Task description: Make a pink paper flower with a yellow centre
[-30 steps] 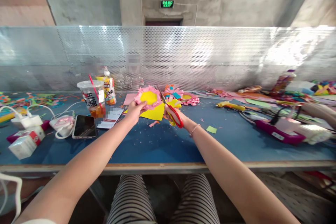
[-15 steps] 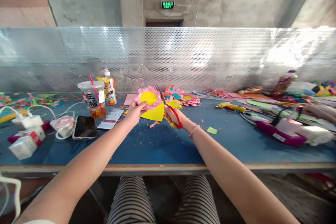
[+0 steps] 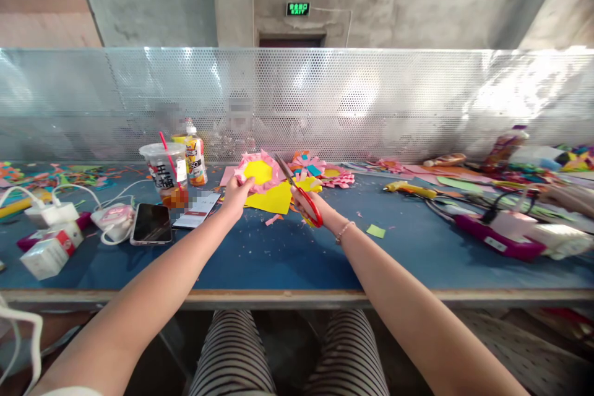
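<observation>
Between the thumb and fingers of my left hand (image 3: 238,193) is a pink paper flower (image 3: 258,172) with a yellow centre, held up off the table. My right hand (image 3: 309,202) is closed round the red handles of a pair of scissors (image 3: 316,210). Their blades point up and left, close to the flower's right edge. Beneath and between the hands lies a sheet of yellow paper (image 3: 273,199). Just behind the scissors are more paper flowers (image 3: 338,177), pink with yellow and blue pieces.
Left stand a drink cup with straw (image 3: 163,167), a bottle (image 3: 195,158), a phone (image 3: 152,224) and chargers (image 3: 52,216). A glue gun (image 3: 408,189), a purple power strip (image 3: 496,238) and another person's hand (image 3: 566,198) are on the right. A perforated metal screen (image 3: 297,105) borders the back.
My left hand has shifted slightly left with the paper flower, widening the gap to the scissors. My right hand stays almost in place with the scissors.
</observation>
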Available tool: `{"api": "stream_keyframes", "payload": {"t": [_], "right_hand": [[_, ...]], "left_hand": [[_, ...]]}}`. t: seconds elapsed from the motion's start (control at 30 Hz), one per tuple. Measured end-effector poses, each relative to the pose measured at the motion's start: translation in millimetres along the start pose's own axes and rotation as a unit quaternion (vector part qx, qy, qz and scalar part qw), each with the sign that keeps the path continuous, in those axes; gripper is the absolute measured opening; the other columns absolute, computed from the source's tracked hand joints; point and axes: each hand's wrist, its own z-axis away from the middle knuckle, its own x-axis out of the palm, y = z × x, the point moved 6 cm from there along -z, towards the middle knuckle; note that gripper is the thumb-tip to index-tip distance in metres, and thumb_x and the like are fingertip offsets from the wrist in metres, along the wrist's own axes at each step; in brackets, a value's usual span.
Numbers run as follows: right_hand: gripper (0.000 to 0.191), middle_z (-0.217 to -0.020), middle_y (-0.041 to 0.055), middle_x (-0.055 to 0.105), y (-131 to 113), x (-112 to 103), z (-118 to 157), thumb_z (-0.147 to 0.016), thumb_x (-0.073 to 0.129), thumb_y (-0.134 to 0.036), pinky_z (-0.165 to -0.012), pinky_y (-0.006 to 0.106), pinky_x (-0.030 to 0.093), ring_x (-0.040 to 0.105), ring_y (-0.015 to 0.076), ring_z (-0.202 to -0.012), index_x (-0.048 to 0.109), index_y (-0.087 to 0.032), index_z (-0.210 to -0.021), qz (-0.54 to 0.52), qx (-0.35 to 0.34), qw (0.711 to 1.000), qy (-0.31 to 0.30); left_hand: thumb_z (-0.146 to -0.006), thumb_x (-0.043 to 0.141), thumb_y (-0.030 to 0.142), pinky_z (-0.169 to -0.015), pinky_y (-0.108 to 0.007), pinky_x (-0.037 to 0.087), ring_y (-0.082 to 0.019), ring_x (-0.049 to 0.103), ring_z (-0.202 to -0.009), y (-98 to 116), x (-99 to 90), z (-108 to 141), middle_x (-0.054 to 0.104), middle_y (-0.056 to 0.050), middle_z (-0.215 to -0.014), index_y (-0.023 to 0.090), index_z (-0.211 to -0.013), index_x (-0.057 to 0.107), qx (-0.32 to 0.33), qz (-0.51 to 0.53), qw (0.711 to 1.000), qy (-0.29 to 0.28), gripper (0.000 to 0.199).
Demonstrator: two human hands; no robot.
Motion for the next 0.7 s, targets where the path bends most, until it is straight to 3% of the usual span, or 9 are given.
{"api": "stream_keyframes", "payload": {"t": [0.13,0.33,0.53,0.7], "right_hand": [[0.048,-0.044,-0.0051,0.034,3.2,2.3,-1.5,-0.074,0.038,-0.065,-0.036,0.020,0.024,0.030,0.0058,-0.038,0.039,-0.019,-0.061,-0.049,0.002,0.998,-0.031],[0.047,-0.052,-0.0049,0.037,4.9,-3.1,-3.9,-0.069,0.044,-0.065,-0.039,0.019,0.026,0.031,0.0054,-0.043,0.040,-0.019,-0.066,-0.066,-0.028,0.997,-0.015],[0.048,-0.051,-0.0058,0.036,9.9,3.8,-3.8,-0.069,0.044,-0.066,-0.037,0.019,0.026,0.031,0.0046,-0.040,0.038,-0.019,-0.065,-0.082,0.009,0.996,-0.029],[0.048,-0.052,-0.0052,0.039,6.2,7.8,-2.0,-0.070,0.043,-0.067,-0.039,0.018,0.029,0.034,0.0049,-0.041,0.040,-0.018,-0.066,-0.101,-0.011,0.994,-0.029]], "left_hand": [[-0.057,0.067,0.032,-0.053,-0.025,0.051,-0.009,0.055,-0.053,0.6,1.6,1.5,0.049,0.006,-0.057,0.017,-0.064,0.039,-0.004,0.002,1.000,-0.004,0.032],[-0.058,0.067,0.032,-0.053,-0.026,0.051,-0.009,0.055,-0.052,4.8,7.0,6.3,0.049,0.006,-0.058,0.018,-0.065,0.039,-0.008,0.008,1.000,-0.025,0.032],[-0.055,0.069,0.029,-0.056,-0.024,0.051,-0.008,0.057,-0.055,9.7,11.4,12.3,0.052,0.005,-0.061,0.017,-0.066,0.040,-0.031,0.067,0.997,-0.026,0.033],[-0.054,0.071,0.028,-0.055,-0.023,0.050,-0.007,0.055,-0.052,10.6,14.8,16.0,0.052,0.006,-0.057,0.017,-0.063,0.038,-0.046,0.090,0.994,-0.034,0.036]]}}
